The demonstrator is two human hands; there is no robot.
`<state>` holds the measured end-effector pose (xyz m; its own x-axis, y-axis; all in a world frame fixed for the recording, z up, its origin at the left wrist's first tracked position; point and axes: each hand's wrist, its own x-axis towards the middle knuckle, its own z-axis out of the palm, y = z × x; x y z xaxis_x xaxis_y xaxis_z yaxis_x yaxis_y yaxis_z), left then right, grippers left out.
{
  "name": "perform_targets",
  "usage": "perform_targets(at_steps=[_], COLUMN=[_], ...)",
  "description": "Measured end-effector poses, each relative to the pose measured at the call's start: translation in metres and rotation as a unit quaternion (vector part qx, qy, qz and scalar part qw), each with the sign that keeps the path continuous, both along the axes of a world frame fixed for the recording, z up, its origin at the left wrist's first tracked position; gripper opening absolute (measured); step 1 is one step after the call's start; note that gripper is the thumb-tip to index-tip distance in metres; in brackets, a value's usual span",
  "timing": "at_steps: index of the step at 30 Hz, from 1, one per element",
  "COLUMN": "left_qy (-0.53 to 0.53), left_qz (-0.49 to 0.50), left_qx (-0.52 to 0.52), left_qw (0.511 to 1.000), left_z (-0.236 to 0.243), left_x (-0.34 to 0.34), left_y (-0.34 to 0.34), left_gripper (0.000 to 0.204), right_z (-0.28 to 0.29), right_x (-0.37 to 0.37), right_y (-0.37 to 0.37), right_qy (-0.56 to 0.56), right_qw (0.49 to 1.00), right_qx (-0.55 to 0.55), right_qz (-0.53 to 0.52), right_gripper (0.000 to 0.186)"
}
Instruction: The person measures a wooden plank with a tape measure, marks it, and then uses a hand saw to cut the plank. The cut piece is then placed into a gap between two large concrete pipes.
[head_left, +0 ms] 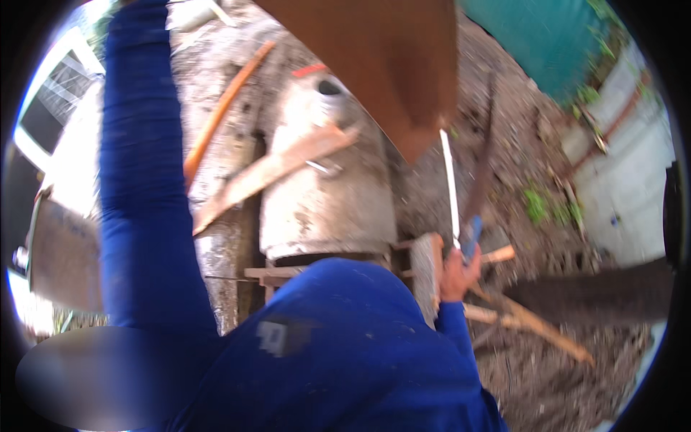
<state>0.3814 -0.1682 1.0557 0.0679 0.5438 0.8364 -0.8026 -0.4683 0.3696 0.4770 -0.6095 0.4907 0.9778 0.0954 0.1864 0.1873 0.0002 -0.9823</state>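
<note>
In a blue sleeve, my left arm [144,144] stretches up along the left side to the top edge, where the hand runs out of the picture. My right hand [455,275] is at the right of my blue-clothed body, its fingers closed. A thin white strip [450,183] rises from the fingers. Beside it, in the same grip, is a blue handle-like piece [473,234]. A long dark blade-like shape [484,151] runs up from the blue piece; blur hides how they join. At the top, a large brown panel [389,57] tapers down to a point near the strip's upper end.
Ahead stands a worn, pale drum-like block [327,201] with a reddish board [273,173] slanting across it. An orange-brown bar [227,108] leans at left. Wooden sticks [551,335] lie on the soil at right. Green sheeting [540,39] and a pale wall [622,194] border the right.
</note>
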Motion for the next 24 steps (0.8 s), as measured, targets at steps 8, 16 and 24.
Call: perform_targets(at_steps=[8,16,24], left_qy=[0.069,0.224,0.297], left_qz=[0.280,-0.043,-0.184], left_qx=[-0.036,-0.021,-0.038], left_qw=[0.957,0.973,0.936], left_z=[-0.119,-0.283,-0.273], left_x=[0.066,0.153,0.161], left_y=[-0.006,0.007,0.020], left_gripper=[0.041,0.028,0.035], right_z=[-0.027,-0.010,-0.010], right_x=[0.023,0.033,0.036], right_y=[-0.020,0.031,0.023], right_qy=[-0.009,-0.020,-0.006], right_qw=[1.000,0.997,0.994], right_qx=[-0.018,-0.011,-0.055], right_qz=[0.012,0.072,0.092], right_gripper=[0.050,0.052,0.059])
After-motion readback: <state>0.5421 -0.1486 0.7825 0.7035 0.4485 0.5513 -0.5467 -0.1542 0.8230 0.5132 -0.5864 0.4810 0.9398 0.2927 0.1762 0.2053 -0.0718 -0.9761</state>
